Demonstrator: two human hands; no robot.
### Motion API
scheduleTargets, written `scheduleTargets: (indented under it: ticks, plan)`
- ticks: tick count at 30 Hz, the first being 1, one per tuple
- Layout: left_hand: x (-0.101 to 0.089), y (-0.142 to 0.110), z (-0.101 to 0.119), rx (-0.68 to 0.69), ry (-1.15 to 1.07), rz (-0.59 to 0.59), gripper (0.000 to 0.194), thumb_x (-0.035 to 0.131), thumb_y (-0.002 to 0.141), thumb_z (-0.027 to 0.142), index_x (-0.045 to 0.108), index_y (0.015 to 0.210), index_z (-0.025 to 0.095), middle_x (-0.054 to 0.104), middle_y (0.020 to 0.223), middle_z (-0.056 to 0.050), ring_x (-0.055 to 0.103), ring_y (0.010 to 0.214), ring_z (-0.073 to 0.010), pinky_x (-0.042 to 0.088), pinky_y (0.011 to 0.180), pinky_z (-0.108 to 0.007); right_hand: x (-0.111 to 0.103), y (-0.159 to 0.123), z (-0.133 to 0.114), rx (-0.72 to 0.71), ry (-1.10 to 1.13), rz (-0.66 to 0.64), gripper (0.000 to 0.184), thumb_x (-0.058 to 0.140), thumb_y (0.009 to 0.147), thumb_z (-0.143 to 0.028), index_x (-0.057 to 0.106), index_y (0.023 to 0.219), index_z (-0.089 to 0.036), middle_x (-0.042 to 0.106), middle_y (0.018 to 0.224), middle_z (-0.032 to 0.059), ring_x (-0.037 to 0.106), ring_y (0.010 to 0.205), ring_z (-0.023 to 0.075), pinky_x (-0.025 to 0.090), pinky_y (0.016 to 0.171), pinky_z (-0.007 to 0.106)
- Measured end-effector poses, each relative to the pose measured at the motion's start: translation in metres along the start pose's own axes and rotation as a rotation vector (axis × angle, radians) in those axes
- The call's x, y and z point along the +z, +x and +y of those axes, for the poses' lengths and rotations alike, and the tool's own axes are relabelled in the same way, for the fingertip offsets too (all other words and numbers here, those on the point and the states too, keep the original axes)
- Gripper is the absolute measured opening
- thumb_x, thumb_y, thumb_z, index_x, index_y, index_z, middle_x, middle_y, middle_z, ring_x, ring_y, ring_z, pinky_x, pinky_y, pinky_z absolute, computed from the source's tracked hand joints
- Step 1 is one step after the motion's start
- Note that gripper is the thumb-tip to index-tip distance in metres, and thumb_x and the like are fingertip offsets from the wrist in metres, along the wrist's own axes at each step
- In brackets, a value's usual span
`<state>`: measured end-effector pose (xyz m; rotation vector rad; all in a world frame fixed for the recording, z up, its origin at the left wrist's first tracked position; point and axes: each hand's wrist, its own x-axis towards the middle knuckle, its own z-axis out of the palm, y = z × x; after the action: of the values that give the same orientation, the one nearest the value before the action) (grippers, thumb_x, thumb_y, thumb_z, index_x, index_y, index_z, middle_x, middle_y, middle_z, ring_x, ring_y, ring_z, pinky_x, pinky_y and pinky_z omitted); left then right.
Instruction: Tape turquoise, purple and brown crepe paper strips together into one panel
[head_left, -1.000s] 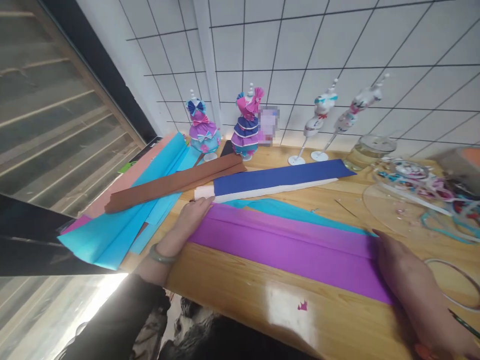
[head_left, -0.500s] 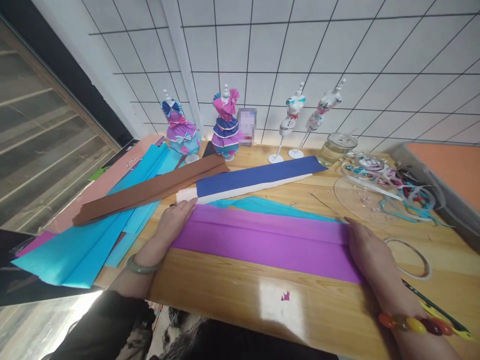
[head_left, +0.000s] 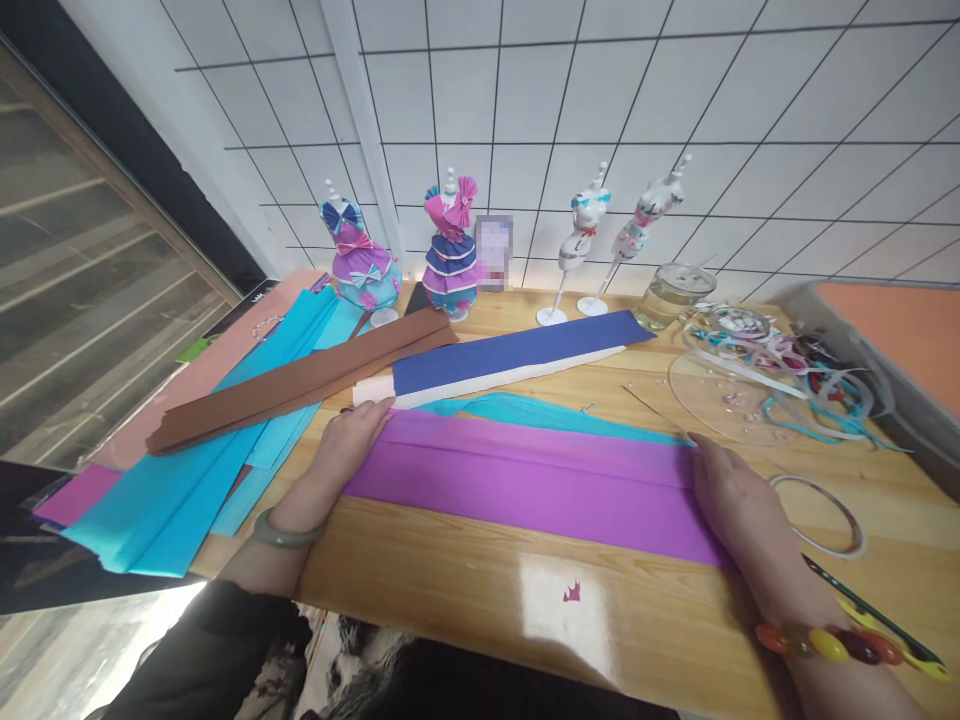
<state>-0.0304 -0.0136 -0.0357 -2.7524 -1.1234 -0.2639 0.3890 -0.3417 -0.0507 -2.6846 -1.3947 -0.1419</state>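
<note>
A long strip of folded purple crepe paper [head_left: 525,490] lies across the wooden table in front of me, with a crease along its upper part. My left hand [head_left: 358,440] is closed on its left end, fingers over the upper corner. At the right end my right hand [head_left: 739,490] is closed on the edge; its fingertips are partly hidden behind the paper. Turquoise paper [head_left: 517,412] shows from under the purple strip's far edge. Just beyond lies a dark blue strip [head_left: 517,350] with a white strip [head_left: 480,381] along its near side.
Brown folded paper [head_left: 300,385] crosses blue sheets [head_left: 165,520] on the left. Two dressed mini mannequins [head_left: 364,250] and two bare ones [head_left: 581,235] stand by the tiled wall. To the right are a glass jar [head_left: 675,295], tangled ribbons [head_left: 795,370] and a tape roll [head_left: 817,515].
At far left, the blue sheet's near corner has shifted, and more of a magenta sheet shows beneath it. Both hands and the purple paper have hardly moved.
</note>
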Motion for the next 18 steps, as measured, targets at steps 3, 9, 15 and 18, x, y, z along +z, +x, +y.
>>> scheduleTargets:
  ticks: [3, 9, 15, 18]
  plan:
    - [-0.0022, 0.0000, 0.0013, -0.011, 0.002, -0.013, 0.038, 0.032, 0.096, 0.039, 0.053, 0.124, 0.024, 0.066, 0.097, -0.008, 0.063, 0.088, -0.0205, 0.046, 0.075, -0.030, -0.0029, 0.0003, -0.0031, 0.044, 0.003, -0.003, 0.051, 0.023, 0.090, -0.037, 0.046, 0.129, -0.014, 0.064, 0.108, 0.0176, 0.062, 0.092, 0.0299, 0.048, 0.074, 0.041]
    - [-0.0059, -0.0007, 0.0032, -0.022, 0.033, -0.034, 0.039, 0.031, 0.096, 0.039, 0.049, 0.129, 0.025, 0.065, 0.099, -0.008, 0.063, 0.088, -0.0211, 0.046, 0.075, -0.031, -0.0076, -0.0013, -0.0073, 0.069, 0.020, 0.000, 0.053, 0.020, 0.091, -0.038, 0.045, 0.131, -0.014, 0.063, 0.111, 0.0193, 0.061, 0.095, 0.0324, 0.048, 0.076, 0.044]
    - [-0.0078, 0.0012, 0.0050, -0.059, -0.001, -0.074, 0.039, 0.032, 0.096, 0.039, 0.050, 0.127, 0.024, 0.066, 0.100, -0.008, 0.062, 0.093, -0.0204, 0.046, 0.077, -0.030, -0.0082, -0.0004, -0.0074, 0.034, -0.035, -0.004, 0.049, 0.024, 0.090, -0.033, 0.045, 0.130, -0.013, 0.063, 0.107, 0.0185, 0.062, 0.088, 0.0306, 0.048, 0.073, 0.043]
    - [-0.0071, 0.0021, 0.0050, -0.069, -0.011, -0.078, 0.039, 0.033, 0.096, 0.039, 0.050, 0.127, 0.025, 0.066, 0.102, -0.008, 0.062, 0.094, -0.0203, 0.046, 0.078, -0.029, -0.0094, -0.0014, -0.0077, -0.021, -0.105, -0.007, 0.047, 0.028, 0.090, -0.030, 0.045, 0.129, -0.011, 0.063, 0.102, 0.0192, 0.061, 0.082, 0.0302, 0.047, 0.069, 0.041]
